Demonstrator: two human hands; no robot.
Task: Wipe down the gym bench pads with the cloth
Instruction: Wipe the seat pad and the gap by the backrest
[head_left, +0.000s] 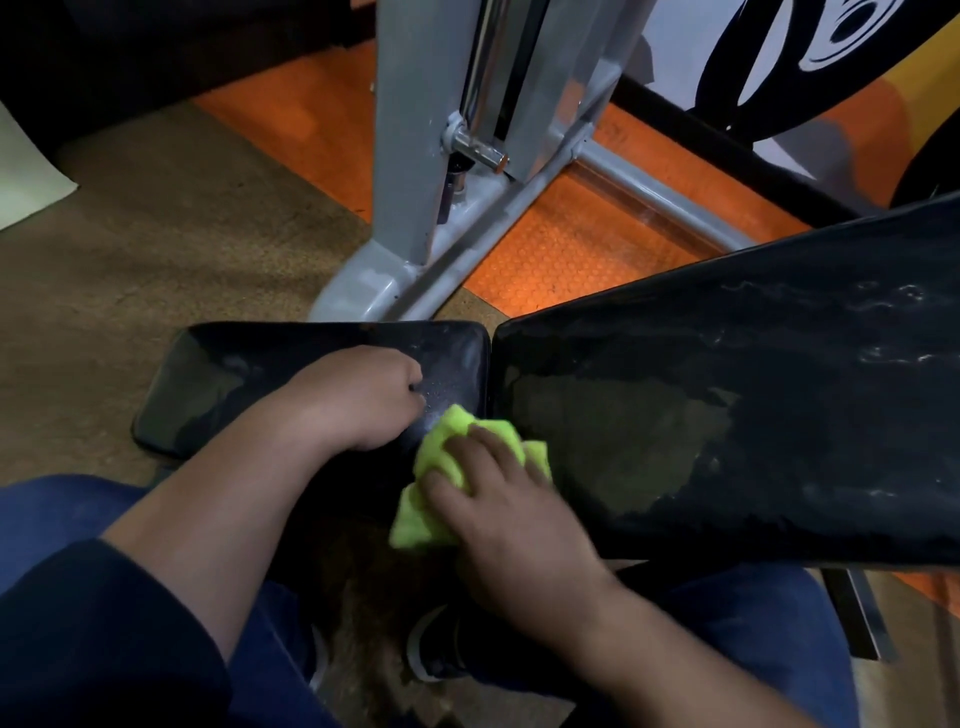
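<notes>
The black seat pad (218, 374) lies in the middle of the view, and the longer black backrest pad (753, 415) slopes up to its right, streaked with wet marks. A lime-green cloth (441, 457) is bunched on the seat pad's right end, next to the gap between the pads. My right hand (498, 504) presses down on the cloth, with its fingers curled over it. My left hand (358, 400) rests as a closed fist on the seat pad just left of the cloth. Something small and dark shows at its fingers; I cannot tell what.
A grey steel machine frame (410, 171) with a chrome pin (478, 148) stands on orange floor matting (582, 249) right behind the bench. Brown carpet (156, 234) lies to the left. My knees in blue jeans (62, 514) and a dark shoe (436, 649) are below the pads.
</notes>
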